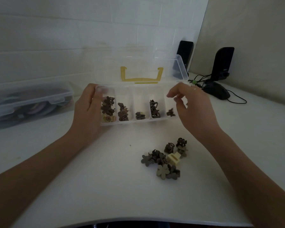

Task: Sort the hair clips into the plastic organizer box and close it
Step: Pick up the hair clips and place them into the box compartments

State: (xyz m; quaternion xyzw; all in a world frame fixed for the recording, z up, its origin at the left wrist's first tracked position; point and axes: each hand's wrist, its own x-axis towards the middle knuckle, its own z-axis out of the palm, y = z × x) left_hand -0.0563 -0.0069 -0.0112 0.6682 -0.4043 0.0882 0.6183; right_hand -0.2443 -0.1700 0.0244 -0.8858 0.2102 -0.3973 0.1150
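We are steadying the plastic organizer box point(139, 120) with our left hand point(87, 111), whose fingers are curling round its left end wall, thumb tip pressing at the back left corner. The box is sitting on the white table point(92, 186), toward the table's back edge, with its clear lid point(155, 66) standing open and a yellow handle point(141, 74) showing through it.

Our right hand point(192, 106) is hovering over the box's right end, fingers loosely bent and gripping nothing that we can make out. A small brown clip point(170, 112) is lying in the rightmost compartment just below the fingertips. The other four compartments are already holding brown clips, with one cream clip in the leftmost.

A pile of unsorted hair clips point(165, 159) is lying on the table nearer the front edge, to the right of centre: brown flower shapes, small claw clips and one pale yellow piece.

We are judging these clips as very light, rigid plastic, sprung and easy to snag on one another, so each is best pinched by its body between thumb and forefinger and lifted clear of its neighbours. The box looks light and likely to slide.

A second lidded container point(29, 104) is sitting near the table's left edge, and two black speakers point(223, 63) and a mouse point(218, 92) at the back right corner.
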